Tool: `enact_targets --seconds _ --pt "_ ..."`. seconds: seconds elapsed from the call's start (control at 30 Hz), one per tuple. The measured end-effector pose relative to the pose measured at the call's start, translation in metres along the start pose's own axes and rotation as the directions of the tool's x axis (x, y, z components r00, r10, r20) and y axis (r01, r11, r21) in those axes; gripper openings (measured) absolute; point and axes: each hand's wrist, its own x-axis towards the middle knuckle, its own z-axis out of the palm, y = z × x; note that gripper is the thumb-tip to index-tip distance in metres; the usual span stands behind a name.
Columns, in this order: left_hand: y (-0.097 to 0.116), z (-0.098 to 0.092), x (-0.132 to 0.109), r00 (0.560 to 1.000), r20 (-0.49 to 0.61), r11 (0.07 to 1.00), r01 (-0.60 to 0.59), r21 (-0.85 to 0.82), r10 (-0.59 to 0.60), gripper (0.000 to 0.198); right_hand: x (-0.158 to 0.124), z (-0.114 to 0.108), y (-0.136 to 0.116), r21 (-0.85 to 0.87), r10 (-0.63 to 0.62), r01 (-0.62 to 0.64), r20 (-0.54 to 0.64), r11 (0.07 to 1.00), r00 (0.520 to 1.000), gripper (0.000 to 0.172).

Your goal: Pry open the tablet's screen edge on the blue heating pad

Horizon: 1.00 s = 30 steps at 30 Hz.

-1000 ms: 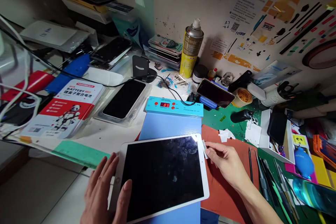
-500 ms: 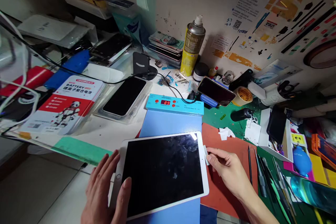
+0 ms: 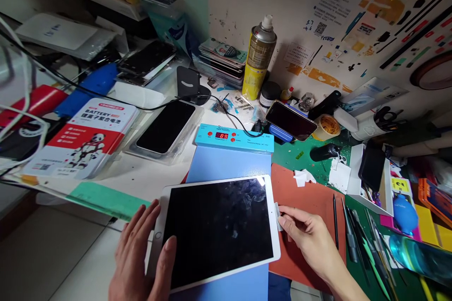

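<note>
A white tablet (image 3: 217,228) with a dark screen lies on the blue pad of a heating plate (image 3: 229,162) whose red display reads 89. My left hand (image 3: 141,254) rests on the tablet's left end, fingers spread along the edge and thumb on the glass. My right hand (image 3: 310,237) is at the tablet's right edge, pinching a small thin white card (image 3: 278,210) that touches that edge. The card's far end is hidden against the tablet.
A red mat (image 3: 310,197) lies right of the plate, with thin tools (image 3: 353,240) beside it. A spray can (image 3: 259,59), a phone on a stand (image 3: 291,122), a phone in a clear tray (image 3: 165,127), a battery box (image 3: 83,136) and cables crowd the bench.
My right hand with the card has slid a little toward me along the tablet's right edge. The view has tipped slightly; my left hand keeps its place.
</note>
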Motion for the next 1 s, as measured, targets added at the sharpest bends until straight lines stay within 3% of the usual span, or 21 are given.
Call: enact_targets --seconds 0.47,0.63,0.8,1.0 --pt "0.007 0.002 0.001 0.999 -0.024 0.999 0.032 -0.017 -0.033 0.063 -0.016 0.001 0.018 0.025 0.039 -0.038 -0.019 0.999 0.999 0.077" --pt "0.005 0.001 0.001 0.999 -0.009 0.999 0.034 -0.007 -0.034 0.064 -0.022 0.002 0.019 0.058 0.056 -0.058 0.029 0.997 0.998 0.075" --pt "0.004 0.006 0.001 0.997 -0.072 1.000 0.026 -0.016 -0.027 0.061 -0.027 0.000 0.028 -0.015 0.084 -0.084 0.001 0.996 0.996 0.081" --pt "0.010 0.003 0.003 0.998 -0.039 0.999 0.041 -0.014 -0.041 0.063 -0.033 -0.001 0.035 -0.058 0.084 -0.084 0.012 0.995 0.996 0.079"
